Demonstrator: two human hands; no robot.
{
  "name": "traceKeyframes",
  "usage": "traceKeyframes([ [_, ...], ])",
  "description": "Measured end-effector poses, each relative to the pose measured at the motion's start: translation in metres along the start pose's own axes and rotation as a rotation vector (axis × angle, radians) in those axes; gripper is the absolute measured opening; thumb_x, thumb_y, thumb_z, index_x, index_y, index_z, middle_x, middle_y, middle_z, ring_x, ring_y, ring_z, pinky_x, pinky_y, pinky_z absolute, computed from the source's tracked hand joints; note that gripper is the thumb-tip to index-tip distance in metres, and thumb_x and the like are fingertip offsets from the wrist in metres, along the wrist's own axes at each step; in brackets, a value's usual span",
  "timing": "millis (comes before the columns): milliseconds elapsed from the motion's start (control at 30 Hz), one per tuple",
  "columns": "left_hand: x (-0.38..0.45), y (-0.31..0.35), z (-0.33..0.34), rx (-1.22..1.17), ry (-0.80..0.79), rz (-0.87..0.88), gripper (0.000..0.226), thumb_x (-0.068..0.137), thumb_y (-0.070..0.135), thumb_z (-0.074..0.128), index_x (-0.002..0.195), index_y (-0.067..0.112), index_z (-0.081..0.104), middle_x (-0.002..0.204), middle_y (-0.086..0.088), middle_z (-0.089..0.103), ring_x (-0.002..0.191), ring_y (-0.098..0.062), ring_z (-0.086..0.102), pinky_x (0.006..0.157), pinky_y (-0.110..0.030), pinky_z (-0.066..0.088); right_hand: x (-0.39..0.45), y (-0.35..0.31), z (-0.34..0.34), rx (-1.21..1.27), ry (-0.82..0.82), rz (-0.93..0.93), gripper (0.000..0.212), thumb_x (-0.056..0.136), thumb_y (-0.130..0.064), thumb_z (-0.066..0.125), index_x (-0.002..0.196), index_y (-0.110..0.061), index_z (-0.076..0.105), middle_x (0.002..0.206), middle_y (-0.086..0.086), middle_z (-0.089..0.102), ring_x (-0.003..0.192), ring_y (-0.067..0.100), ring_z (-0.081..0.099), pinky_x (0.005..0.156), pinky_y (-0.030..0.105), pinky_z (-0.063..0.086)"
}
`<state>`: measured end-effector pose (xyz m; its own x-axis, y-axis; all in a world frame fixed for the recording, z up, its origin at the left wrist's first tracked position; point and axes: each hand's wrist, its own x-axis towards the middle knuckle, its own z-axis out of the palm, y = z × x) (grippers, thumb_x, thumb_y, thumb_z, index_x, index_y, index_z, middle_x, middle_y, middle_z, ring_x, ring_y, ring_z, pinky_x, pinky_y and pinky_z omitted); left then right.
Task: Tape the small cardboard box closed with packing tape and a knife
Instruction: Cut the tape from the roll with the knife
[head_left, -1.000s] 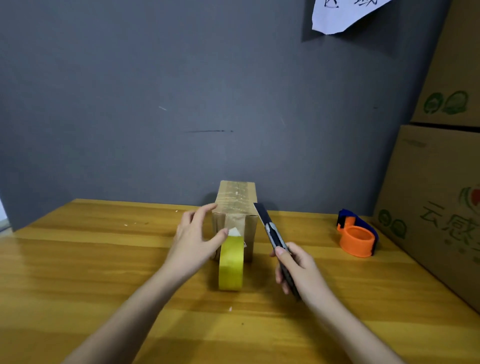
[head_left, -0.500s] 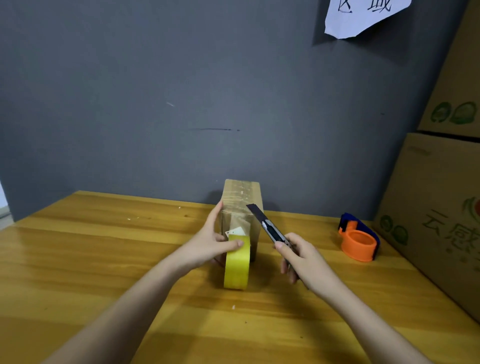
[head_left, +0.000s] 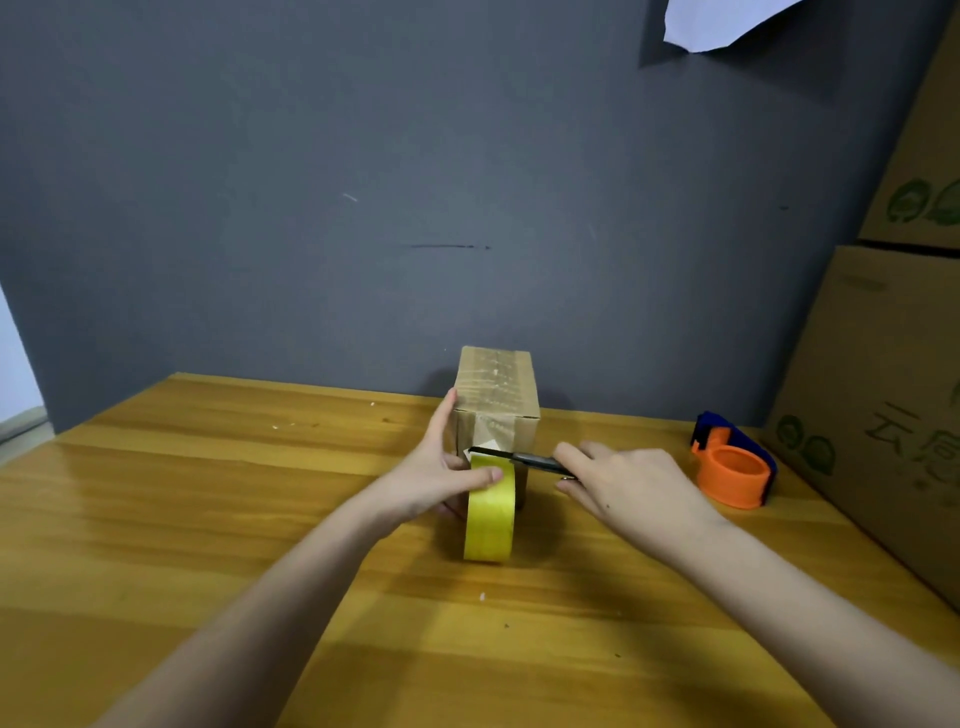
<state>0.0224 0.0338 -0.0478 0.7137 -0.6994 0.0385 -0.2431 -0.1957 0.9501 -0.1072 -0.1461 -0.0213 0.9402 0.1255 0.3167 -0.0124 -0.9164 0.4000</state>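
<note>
A small cardboard box (head_left: 496, 387) stands on the wooden table (head_left: 208, 509), with clear tape running over its top and down its near face. A yellow tape roll (head_left: 490, 514) stands on edge right in front of it. My left hand (head_left: 441, 475) holds the roll, thumb on its top, fingers against the box's left side. My right hand (head_left: 631, 488) grips a utility knife (head_left: 519, 458) held level. Its blade lies across the tape strip between roll and box, tip pointing left.
An orange and blue tape dispenser (head_left: 732, 465) sits on the table to the right. Large stacked cardboard boxes (head_left: 883, 395) stand along the right edge. A grey wall (head_left: 363, 182) rises behind the table, with a white paper (head_left: 722, 21) pinned at the top.
My right hand has swung the knife from pointing up and away to lying level across the tape above the roll. My left hand stays on the roll and box.
</note>
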Motion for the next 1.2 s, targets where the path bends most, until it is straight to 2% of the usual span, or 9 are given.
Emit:
traceKeyframes([
  [167, 0.002, -0.002, -0.001, -0.014, 0.004, 0.001, 0.108, 0.080, 0.027, 0.072, 0.143, 0.048, -0.013, 0.120, -0.018, 0.065, 0.063, -0.007, 0.070, 0.053, -0.021, 0.053, 0.003, -0.001, -0.004, -0.029, -0.012, -0.016, 0.031, 0.099, -0.042, 0.031, 0.115, -0.018, 0.043, 0.104, 0.007, 0.061, 0.075, 0.034, 0.066, 0.039, 0.028, 0.014],
  [333, 0.001, -0.003, 0.000, -0.013, 0.005, 0.004, 0.107, 0.081, 0.027, 0.071, 0.144, 0.046, -0.013, 0.123, -0.015, 0.065, 0.069, -0.004, 0.071, 0.052, -0.017, 0.051, 0.006, -0.002, -0.009, -0.052, -0.033, -0.035, 0.031, 0.100, -0.040, 0.027, 0.118, -0.018, 0.038, 0.106, 0.008, 0.058, 0.078, 0.033, 0.065, 0.049, 0.032, 0.031],
  [567, 0.000, -0.001, -0.001, -0.022, 0.000, -0.001, 0.107, 0.081, 0.025, 0.071, 0.144, 0.046, -0.012, 0.115, -0.015, 0.068, 0.066, -0.005, 0.071, 0.052, -0.019, 0.052, 0.010, 0.005, -0.009, -0.146, -0.105, -0.034, 0.028, 0.101, -0.036, 0.028, 0.117, -0.015, 0.039, 0.104, 0.011, 0.059, 0.078, 0.032, 0.065, 0.053, 0.034, 0.037],
  [767, 0.000, -0.002, 0.000, -0.025, 0.013, -0.017, 0.109, 0.080, 0.026, 0.072, 0.144, 0.046, -0.014, 0.118, -0.012, 0.067, 0.082, -0.013, 0.073, 0.067, -0.028, 0.058, -0.010, 0.014, 0.000, -0.135, -0.128, 0.031, 0.030, 0.101, -0.038, 0.027, 0.120, -0.017, 0.037, 0.104, 0.008, 0.059, 0.075, 0.027, 0.066, 0.055, 0.034, 0.046],
  [833, -0.002, -0.002, 0.002, -0.023, 0.047, -0.013, 0.111, 0.079, 0.027, 0.073, 0.145, 0.044, -0.016, 0.126, -0.016, 0.062, 0.099, -0.019, 0.069, 0.078, -0.032, 0.057, -0.015, 0.015, 0.004, -0.104, -0.132, 0.084, 0.031, 0.101, -0.040, 0.027, 0.119, -0.018, 0.037, 0.106, 0.006, 0.060, 0.077, 0.027, 0.067, 0.055, 0.033, 0.046],
  [900, -0.006, -0.003, 0.005, 0.004, 0.084, 0.000, 0.114, 0.077, 0.029, 0.074, 0.145, 0.043, -0.016, 0.128, -0.015, 0.059, 0.110, -0.022, 0.063, 0.089, -0.033, 0.053, -0.022, 0.017, 0.008, -0.063, -0.123, 0.138, 0.032, 0.100, -0.044, 0.026, 0.118, -0.020, 0.038, 0.105, 0.003, 0.061, 0.078, 0.025, 0.067, 0.055, 0.032, 0.049],
  [1033, -0.024, -0.006, 0.015, 0.003, 0.077, 0.057, 0.102, 0.082, 0.019, 0.071, 0.145, 0.041, -0.005, 0.100, 0.013, 0.057, 0.088, -0.008, 0.064, 0.081, -0.019, 0.052, -0.040, 0.020, 0.018, 0.155, -0.088, 0.292, 0.029, 0.097, -0.050, 0.030, 0.111, -0.027, 0.041, 0.090, -0.006, 0.062, 0.071, 0.018, 0.065, 0.056, 0.031, 0.054],
  [1100, -0.030, -0.011, 0.021, -0.073, 0.082, 0.067, 0.092, 0.084, 0.012, 0.068, 0.144, 0.041, 0.006, 0.108, 0.006, 0.061, 0.100, -0.010, 0.064, 0.084, -0.021, 0.051, -0.048, 0.020, 0.024, 0.313, -0.088, 0.386, 0.025, 0.096, -0.050, 0.034, 0.108, -0.030, 0.045, 0.077, -0.008, 0.060, 0.062, 0.014, 0.061, 0.049, 0.029, 0.050],
  [1200, -0.037, -0.007, 0.037, -0.191, 0.173, 0.038, 0.062, 0.088, 0.018, 0.062, 0.137, 0.035, 0.028, 0.114, -0.003, 0.062, 0.102, -0.010, 0.059, 0.083, -0.016, 0.043, -0.055, 0.016, 0.036, 0.653, -0.095, 0.527, 0.021, 0.094, -0.047, 0.043, 0.100, -0.029, 0.052, 0.073, 0.000, 0.066, 0.059, 0.017, 0.064, 0.056, 0.040, 0.055],
])
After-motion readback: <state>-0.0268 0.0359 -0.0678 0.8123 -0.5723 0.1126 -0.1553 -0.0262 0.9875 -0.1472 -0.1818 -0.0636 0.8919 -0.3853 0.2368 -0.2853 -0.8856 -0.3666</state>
